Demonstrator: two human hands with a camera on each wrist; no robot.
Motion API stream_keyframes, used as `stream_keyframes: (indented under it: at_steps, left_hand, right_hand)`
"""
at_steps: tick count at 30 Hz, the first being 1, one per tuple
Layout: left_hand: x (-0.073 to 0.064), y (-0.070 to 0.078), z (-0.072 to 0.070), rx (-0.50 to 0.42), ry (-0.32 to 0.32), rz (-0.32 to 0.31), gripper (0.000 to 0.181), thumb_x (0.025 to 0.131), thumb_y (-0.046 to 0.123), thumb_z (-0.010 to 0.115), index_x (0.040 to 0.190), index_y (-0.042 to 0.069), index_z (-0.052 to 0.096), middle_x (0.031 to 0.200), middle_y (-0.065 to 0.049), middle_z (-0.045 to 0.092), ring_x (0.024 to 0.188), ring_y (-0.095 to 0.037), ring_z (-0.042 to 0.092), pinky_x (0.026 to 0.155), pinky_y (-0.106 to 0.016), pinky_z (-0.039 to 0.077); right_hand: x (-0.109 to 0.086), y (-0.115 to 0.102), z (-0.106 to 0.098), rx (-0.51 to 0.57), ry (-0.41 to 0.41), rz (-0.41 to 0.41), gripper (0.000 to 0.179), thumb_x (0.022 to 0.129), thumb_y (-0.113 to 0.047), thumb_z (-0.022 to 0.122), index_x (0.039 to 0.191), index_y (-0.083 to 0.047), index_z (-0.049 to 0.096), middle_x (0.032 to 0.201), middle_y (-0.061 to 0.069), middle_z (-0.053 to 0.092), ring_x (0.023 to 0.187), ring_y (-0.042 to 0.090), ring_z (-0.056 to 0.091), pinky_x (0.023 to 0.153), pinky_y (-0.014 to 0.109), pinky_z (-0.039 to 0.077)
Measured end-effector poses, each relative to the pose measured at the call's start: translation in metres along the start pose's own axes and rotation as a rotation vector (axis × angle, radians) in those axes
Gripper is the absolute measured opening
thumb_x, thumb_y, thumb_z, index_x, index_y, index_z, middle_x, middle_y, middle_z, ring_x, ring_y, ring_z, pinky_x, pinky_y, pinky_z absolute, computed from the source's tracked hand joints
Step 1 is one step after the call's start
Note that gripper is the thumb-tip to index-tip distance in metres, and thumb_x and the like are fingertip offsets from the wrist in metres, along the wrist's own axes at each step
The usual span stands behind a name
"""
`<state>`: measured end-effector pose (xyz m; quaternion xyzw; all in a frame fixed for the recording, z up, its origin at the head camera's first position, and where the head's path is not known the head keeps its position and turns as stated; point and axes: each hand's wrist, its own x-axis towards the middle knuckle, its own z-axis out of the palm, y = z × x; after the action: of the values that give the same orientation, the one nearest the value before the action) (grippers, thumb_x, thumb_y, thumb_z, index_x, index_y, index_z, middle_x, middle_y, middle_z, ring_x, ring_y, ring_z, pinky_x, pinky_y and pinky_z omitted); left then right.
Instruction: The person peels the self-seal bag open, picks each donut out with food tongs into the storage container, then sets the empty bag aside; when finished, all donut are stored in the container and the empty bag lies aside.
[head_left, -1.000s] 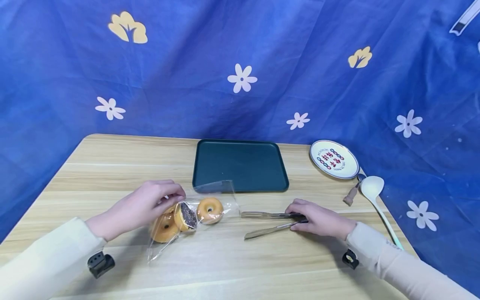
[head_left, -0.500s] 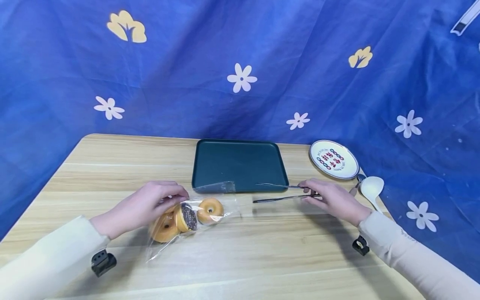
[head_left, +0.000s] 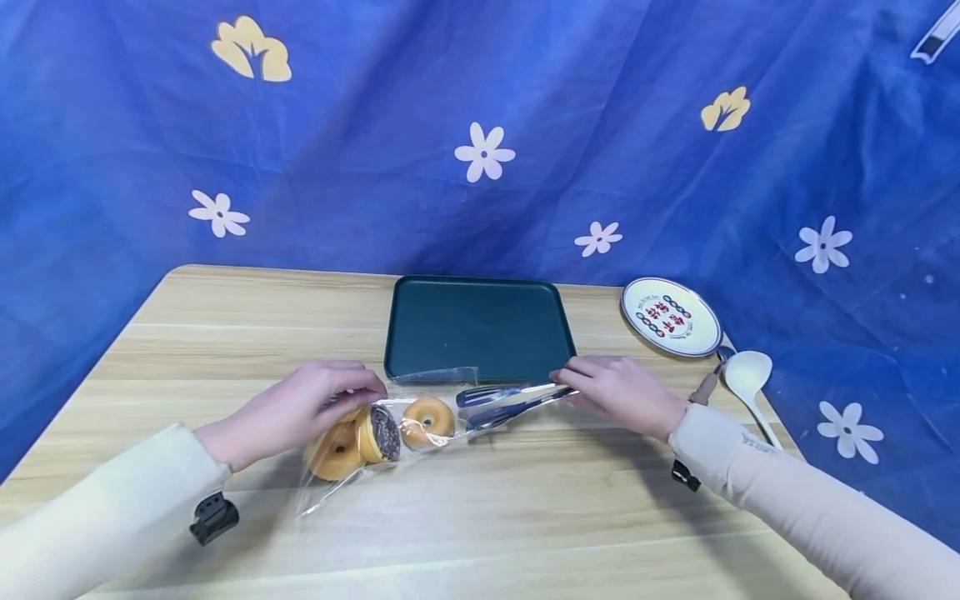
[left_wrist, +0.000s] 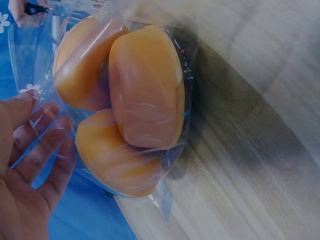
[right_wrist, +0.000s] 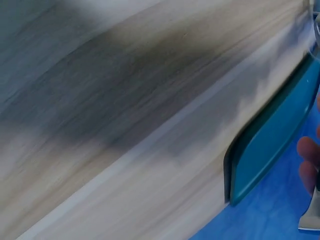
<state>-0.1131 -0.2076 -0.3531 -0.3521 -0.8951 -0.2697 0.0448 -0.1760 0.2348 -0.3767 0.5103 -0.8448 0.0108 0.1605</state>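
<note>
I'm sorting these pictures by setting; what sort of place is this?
Probably a staged tabletop setup: a flower-print blue cloth hangs behind a wood-grain table holding a dark tray and bagged doughnuts.

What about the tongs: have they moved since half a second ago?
Yes: against the dark tray, the tongs have moved left, bringing their tips nearer the clear bag.

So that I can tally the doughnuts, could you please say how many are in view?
3 visible, all in the clear bag: a chocolate-topped doughnut in the middle, a golden doughnut to its left and another golden doughnut to its right. The left hand may hide more.
</note>
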Motion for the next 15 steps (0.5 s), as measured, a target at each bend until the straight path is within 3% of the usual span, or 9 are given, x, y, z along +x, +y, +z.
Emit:
stream_keyframes:
  at_steps: [15]
  left_hand:
    - [0.0, -0.002, 0.001, 0.009, 0.002, -0.005, 0.025, 0.094, -0.002, 0.07, 0.107, 0.018, 0.077, 0.104, 0.008, 0.077, 0.095, -0.006, 0.072, 0.086, -0.034, 0.064]
  right_hand:
    - [0.019, -0.014, 0.015, -0.045, 0.023, -0.079, 0.041, 0.086, -0.018, 0.087, 0.123, -0.017, 0.069, 0.105, -0.003, 0.071, 0.089, 0.014, 0.072, 0.071, 0.03, 0.062]
